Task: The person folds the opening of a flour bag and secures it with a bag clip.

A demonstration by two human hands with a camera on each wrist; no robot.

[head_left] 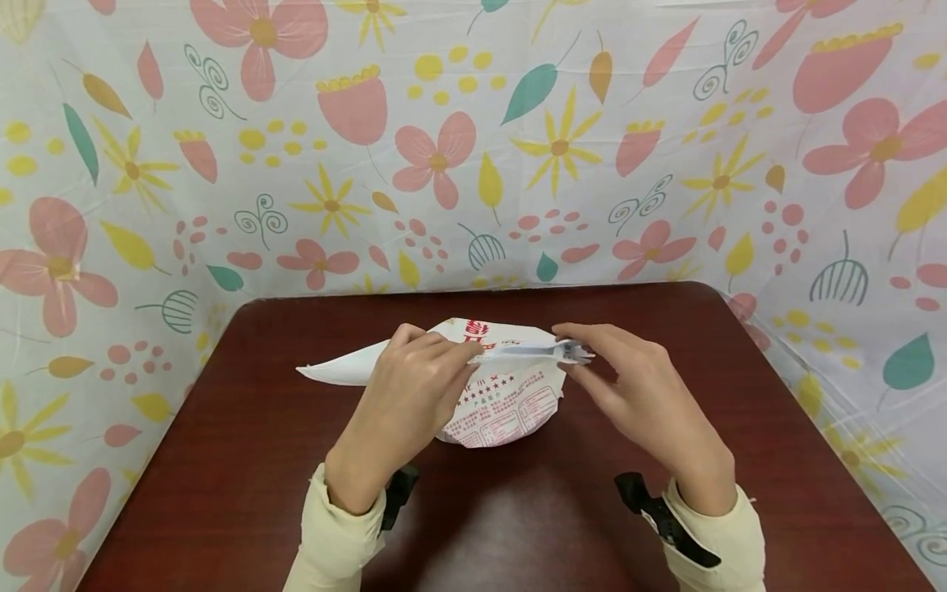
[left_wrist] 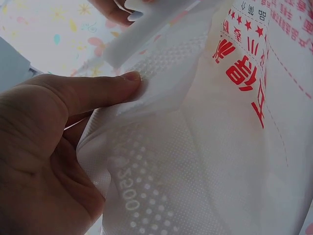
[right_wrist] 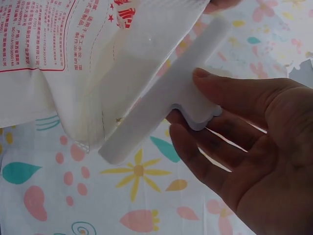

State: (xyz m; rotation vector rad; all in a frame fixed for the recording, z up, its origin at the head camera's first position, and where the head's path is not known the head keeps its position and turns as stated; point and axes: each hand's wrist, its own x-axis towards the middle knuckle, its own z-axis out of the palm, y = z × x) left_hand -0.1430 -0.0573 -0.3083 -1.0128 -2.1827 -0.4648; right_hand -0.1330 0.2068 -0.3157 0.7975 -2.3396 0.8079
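Observation:
A white plastic flour bag (head_left: 510, 403) with red and pink print stands on the table, its flattened top stretching to the left. My left hand (head_left: 414, 378) grips the bag's upper edge; in the left wrist view the thumb (left_wrist: 110, 90) presses against the white plastic. My right hand (head_left: 644, 378) holds a white bag clip (right_wrist: 161, 103) by its scalloped handle, between thumb and fingers. The clip's long bar lies alongside the bag's top edge; whether it touches the plastic I cannot tell. The bag's lower part is partly hidden behind my left hand.
The dark reddish-brown table (head_left: 518, 518) extends around the bag on all sides. A floral curtain (head_left: 473, 148) hangs close behind the table's back edge and along both sides. Black straps with small devices sit on both wrists over cream sleeves (head_left: 333, 526).

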